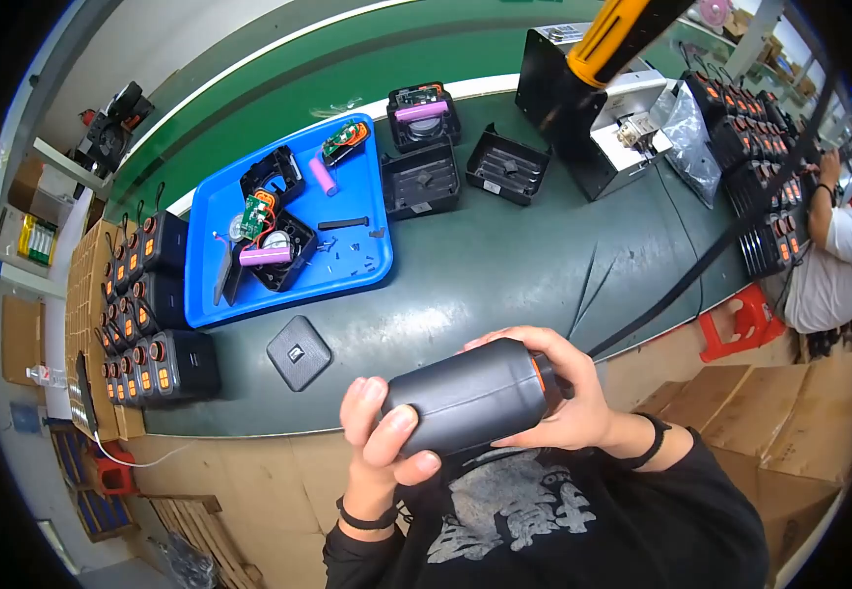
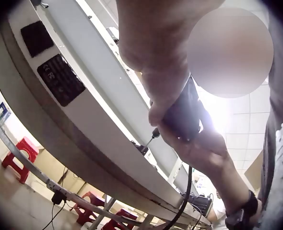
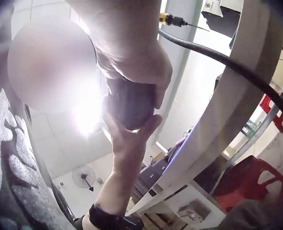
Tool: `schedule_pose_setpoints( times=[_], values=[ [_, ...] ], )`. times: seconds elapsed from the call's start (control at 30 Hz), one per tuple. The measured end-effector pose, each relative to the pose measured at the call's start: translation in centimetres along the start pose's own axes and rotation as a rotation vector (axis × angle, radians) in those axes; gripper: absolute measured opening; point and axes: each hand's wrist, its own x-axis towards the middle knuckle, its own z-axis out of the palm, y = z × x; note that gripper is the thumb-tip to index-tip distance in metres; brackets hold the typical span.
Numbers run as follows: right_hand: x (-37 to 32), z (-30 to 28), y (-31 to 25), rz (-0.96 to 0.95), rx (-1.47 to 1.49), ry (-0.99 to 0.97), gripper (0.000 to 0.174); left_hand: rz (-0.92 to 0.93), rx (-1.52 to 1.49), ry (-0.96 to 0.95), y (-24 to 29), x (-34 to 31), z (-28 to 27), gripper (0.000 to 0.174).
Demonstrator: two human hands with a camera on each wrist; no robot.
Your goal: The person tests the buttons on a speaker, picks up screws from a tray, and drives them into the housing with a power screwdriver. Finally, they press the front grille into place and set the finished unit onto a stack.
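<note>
A black rounded device (image 1: 465, 398) with an orange ring at its right end is held between both hands in front of the chest, over the table's near edge. The left hand (image 1: 382, 432) grips its left end, fingertips curled over the near side. Around the right end, the right hand (image 1: 568, 393) has its fingers and thumb on the body. From the left wrist view the device (image 2: 183, 112) is a dark shape between the hands; the right wrist view shows its dark underside (image 3: 131, 103) gripped from both sides.
A square black speaker-like panel (image 1: 299, 352) lies on the table. Behind it are a blue tray (image 1: 347, 280) with opened units and loose parts, and black housings (image 1: 507, 167). Finished-looking units (image 1: 185, 363) stand at the left. A yellow screwdriver (image 1: 607, 44) hangs at the upper right.
</note>
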Motion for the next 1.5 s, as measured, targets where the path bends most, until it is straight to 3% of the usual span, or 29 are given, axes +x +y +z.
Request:
schedule_pose_setpoints(
  times=[0.13,0.23,0.3,0.37,0.4,0.43,0.53,0.77,0.87,1.07,1.13,1.33,1.5],
  values=[
    [0.2,0.1,0.3,-0.023,-0.021,-0.02,0.081,-0.064,-0.074,-0.11,-0.4,0.3,-1.1,0.091],
    [0.5,0.4,0.5,-0.123,-0.043,0.077,0.073,-0.171,-0.129,-0.107,-0.1,0.4,-0.3,0.092],
    [0.5,0.1,0.6,-0.189,-0.144,0.093,0.072,-0.17,-0.136,-0.133,-0.1,0.5,-0.1,0.1],
    [0.5,0.0,0.5,-0.198,-0.161,0.091,0.073,-0.34,-0.378,-0.085,0.5,0.9,0.3,0.095],
    [0.6,-0.1,0.6,-0.209,-0.188,0.098,0.073,-0.358,-0.461,-0.095,0.5,1.0,0.4,0.105],
    [0.7,-0.1,0.8,-0.214,-0.176,0.086,0.073,-0.361,-0.444,-0.095,0.7,1.2,0.3,0.105],
    [0.8,0.0,1.3,-0.283,-0.15,0.117,0.071,-0.528,-0.814,-0.142,1.0,1.5,0.1,0.103],
    [0.9,0.3,1.0,-0.311,-0.204,0.091,0.067,-0.579,-0.799,-0.2,0.7,1.8,-1.0,0.093],
    [1.3,0.2,0.0,-0.269,-0.287,0.099,0.065,-0.492,-0.712,-0.183,0.4,1.9,-0.9,0.094],
    [2.2,0.1,-1.5,-0.35,-0.697,-0.02,0.06,-0.414,-0.652,-0.259,-0.3,1.9,-1.0,0.093],
    [2.0,0.3,-1.1,-0.334,-0.696,-0.008,0.06,-0.464,-0.731,-0.362,-0.1,2.0,-1.0,0.092],
    [1.7,0.1,-0.7,-0.308,-0.685,0.025,0.059,-0.685,-0.95,-0.408,0.3,0.9,-0.4,0.089],
    [1.5,-0.2,-0.7,-0.304,-0.835,-0.011,0.054,-0.643,-0.884,-0.391,0.3,1.1,-0.3,0.077]
  ],
)
